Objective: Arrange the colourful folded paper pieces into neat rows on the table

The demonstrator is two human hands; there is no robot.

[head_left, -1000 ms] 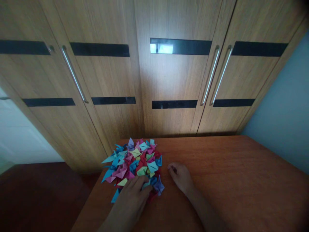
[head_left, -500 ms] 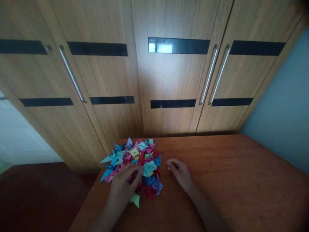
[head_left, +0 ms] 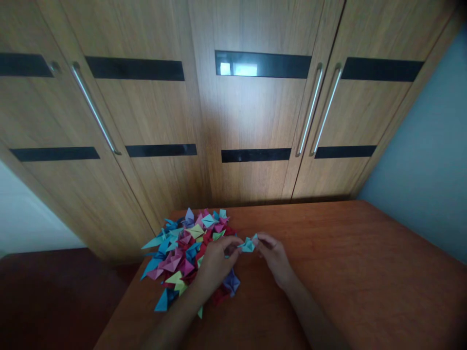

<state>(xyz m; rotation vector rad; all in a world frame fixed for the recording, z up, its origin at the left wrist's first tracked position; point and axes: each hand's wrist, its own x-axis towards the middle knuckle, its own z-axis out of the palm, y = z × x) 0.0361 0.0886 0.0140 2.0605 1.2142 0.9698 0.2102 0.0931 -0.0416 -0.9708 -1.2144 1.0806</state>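
Note:
A light turquoise origami crane [head_left: 248, 245] is held between my two hands, just right of a heap of folded paper. My left hand [head_left: 220, 257] pinches one end of it, and my right hand [head_left: 273, 255] pinches the other. The heap of origami cranes [head_left: 175, 260] holds pink, red, blue, yellow, purple and pale green pieces. My left forearm crosses over the near part of the heap and hides some of them. A purple crane [head_left: 231, 283] lies at the heap's right edge, below my left hand.
The heap rests on the left part of a reddish-brown wooden table [head_left: 350, 272]. Behind the table's far edge stands a wooden wardrobe [head_left: 251, 182] with metal handles and black strips. A bluish wall [head_left: 419, 180] borders the right side.
My left hand has lifted the turquoise crane off the heap and carried it right. My right hand, earlier apart from it, now grips its other end. The view has shifted slightly.

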